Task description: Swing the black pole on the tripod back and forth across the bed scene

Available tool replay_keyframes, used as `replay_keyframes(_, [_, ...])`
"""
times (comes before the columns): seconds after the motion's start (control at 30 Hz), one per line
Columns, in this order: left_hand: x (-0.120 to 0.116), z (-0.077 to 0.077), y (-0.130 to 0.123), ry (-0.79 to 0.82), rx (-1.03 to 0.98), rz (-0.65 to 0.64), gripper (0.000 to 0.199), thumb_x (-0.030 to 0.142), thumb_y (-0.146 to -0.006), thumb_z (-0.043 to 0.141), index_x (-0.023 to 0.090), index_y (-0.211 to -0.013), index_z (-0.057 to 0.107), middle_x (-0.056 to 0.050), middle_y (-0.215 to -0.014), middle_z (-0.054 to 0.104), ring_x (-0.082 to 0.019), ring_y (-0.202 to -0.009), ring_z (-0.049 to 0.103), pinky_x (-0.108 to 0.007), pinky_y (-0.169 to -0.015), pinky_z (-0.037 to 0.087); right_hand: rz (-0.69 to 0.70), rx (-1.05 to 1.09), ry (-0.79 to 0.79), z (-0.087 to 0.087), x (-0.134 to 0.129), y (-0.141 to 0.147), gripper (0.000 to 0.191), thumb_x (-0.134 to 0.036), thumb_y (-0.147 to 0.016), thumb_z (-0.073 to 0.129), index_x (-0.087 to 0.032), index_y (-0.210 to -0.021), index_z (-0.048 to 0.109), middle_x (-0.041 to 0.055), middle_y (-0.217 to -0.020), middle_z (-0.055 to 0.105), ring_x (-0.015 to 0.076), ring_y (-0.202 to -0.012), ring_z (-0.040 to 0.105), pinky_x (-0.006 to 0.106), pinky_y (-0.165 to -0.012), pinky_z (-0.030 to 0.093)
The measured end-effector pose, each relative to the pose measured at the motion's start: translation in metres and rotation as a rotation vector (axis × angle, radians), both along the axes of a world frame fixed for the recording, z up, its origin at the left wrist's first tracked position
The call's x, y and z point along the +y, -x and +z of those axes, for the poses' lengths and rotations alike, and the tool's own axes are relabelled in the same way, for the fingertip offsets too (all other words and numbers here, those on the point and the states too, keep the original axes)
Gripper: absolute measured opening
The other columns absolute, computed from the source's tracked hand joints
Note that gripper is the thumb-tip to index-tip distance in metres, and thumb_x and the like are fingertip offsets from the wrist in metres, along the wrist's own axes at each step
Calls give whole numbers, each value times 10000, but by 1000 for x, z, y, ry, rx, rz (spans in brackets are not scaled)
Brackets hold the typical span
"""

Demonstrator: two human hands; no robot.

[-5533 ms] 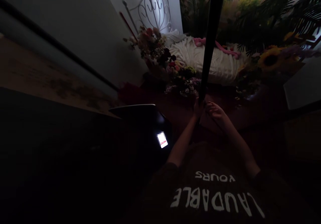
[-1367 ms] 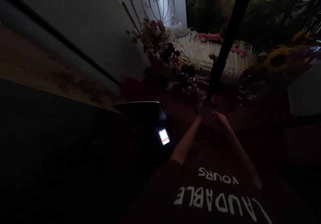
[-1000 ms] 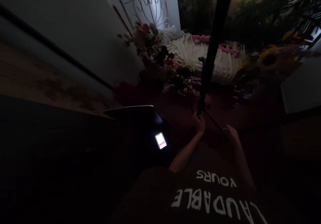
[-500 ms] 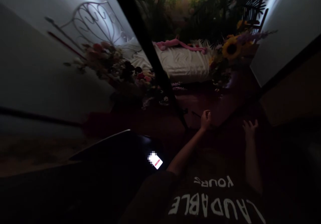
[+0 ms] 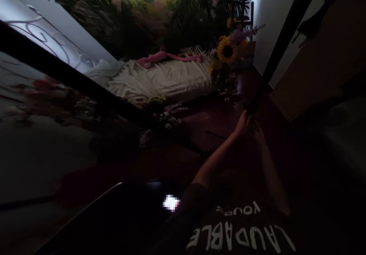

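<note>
Left hand [image 5: 243, 124] is against the low end of a dark pole [image 5: 281, 49], right hand [image 5: 257, 130] just beside it; too dark for me to tell whether either closes round it. Half a second ago they hung apart in the air. I judge the work has passed to this pole. Second pole [image 5: 85, 91] slants untouched near flowers [image 5: 171, 116]; beyond, pink toy [image 5: 168, 58] on pale cloth [image 5: 171, 79].

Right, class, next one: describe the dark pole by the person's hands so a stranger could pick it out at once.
Find the broad cream cloth, then go right past the sunflower. There a dark pole slants from the top edge down to the left hand and right hand. The other dark pole, on the left, slopes the opposite way, with no hand at it.
</note>
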State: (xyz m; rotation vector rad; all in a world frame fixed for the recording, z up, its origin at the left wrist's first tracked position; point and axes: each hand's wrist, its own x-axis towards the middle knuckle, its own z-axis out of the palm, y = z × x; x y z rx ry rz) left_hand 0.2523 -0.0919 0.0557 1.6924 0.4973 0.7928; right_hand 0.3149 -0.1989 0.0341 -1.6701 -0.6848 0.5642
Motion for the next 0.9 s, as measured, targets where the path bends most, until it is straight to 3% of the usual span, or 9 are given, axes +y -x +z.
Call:
replay_keyframes(0.1, [2, -4, 3, 17, 37, 7, 466, 447, -930, 449, 166, -1302, 476, -124, -1297, 572, -232, -1225, 530, -353, -1064, 394, -139, 126, -13, 4, 1, 5, 423, -552, -784, 537, -194, -973, 661, 113, -1084, 698, 231, -1072, 652, 415, -889, 538])
replay_keyframes(0.23, [2, -8, 2, 55, 78, 55, 527, 475, -903, 491, 144, -1313, 482, -153, -1269, 589, -265, -1246, 528, -397, -1073, 391, -248, 189, 46, 8, 4, 2, 463, -644, -701, 576, -189, -759, 632, 86, -845, 714, 250, -928, 685, 395, -802, 544])
replay_keyframes(0.33, [2, -9, 1, 57, 71, 60, 552, 499, -889, 508, 148, -1314, 486, -160, -1217, 614, -278, -1202, 561, -415, -1041, 416, -245, 164, 13, 13, 7, -1, 445, -636, -658, 613, -195, -715, 623, 58, -790, 700, 235, -884, 675, 361, -785, 530])
replay_keyframes(0.5, [3, -12, 2, 8, 47, 61, 502, 503, -902, 479, 175, -1282, 498, -140, -1174, 625, -253, -1126, 588, -396, -1002, 434, -280, 213, -107, 27, 10, 1, 451, -636, -713, 571, -216, -845, 669, 37, -907, 713, 186, -925, 666, 282, -771, 518])
replay_keyframes(0.67, [4, -16, 1, -20, 51, 67, 473, 508, -903, 470, 185, -1246, 513, -127, -1096, 636, -232, -1033, 608, -377, -951, 456, -233, 214, -61, 32, 9, -5, 526, -706, -674, 610, -202, -807, 676, 39, -849, 717, 196, -898, 665, 281, -751, 516])
replay_keyframes(0.9, [4, -15, 1, -24, 31, 69, 471, 517, -901, 474, 194, -1239, 533, -122, -1107, 637, -232, -1024, 605, -371, -941, 462, -156, 338, -100, 31, 9, -9, 385, -579, -718, 624, -227, -868, 669, 31, -909, 725, 192, -896, 689, 295, -755, 550])
